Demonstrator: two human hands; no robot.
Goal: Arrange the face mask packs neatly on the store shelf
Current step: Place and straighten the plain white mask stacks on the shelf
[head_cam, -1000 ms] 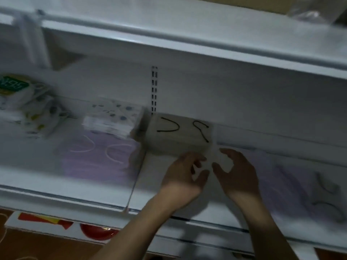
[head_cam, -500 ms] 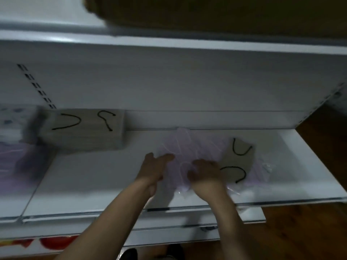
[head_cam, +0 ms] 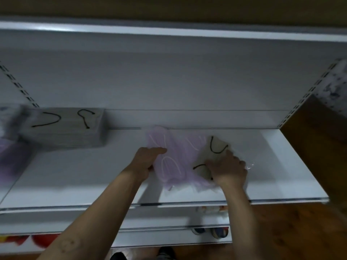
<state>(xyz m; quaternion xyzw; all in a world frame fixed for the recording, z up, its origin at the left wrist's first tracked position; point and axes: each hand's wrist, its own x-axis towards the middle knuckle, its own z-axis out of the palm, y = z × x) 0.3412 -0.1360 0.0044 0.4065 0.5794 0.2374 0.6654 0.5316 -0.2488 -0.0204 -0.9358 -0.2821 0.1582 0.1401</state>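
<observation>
A loose pile of lilac mask packs (head_cam: 174, 156) in clear plastic lies mid-shelf on the white shelf (head_cam: 281, 166). A grey-beige mask pack with black ear loops (head_cam: 214, 147) sits on the pile's right side. My left hand (head_cam: 148, 162) grips the left edge of the lilac packs, thumb on top. My right hand (head_cam: 227, 169) holds the grey-beige pack, fingers curled over its near right edge. A neat grey-beige stack with black loops (head_cam: 65, 128) stands against the back wall at left.
More lilac packs (head_cam: 11, 156) lie blurred at the far left edge. A slotted upright (head_cam: 308, 94) and a brown wooden panel (head_cam: 319, 147) bound the shelf on the right. Another shelf (head_cam: 169, 32) hangs overhead. A lower shelf (head_cam: 169, 231) sits below, above wooden floor.
The view swung right from the left stacks to the loose pile. Both hands moved onto the pile; the left now grips the lilac packs and the right has shifted onto the grey-beige pack.
</observation>
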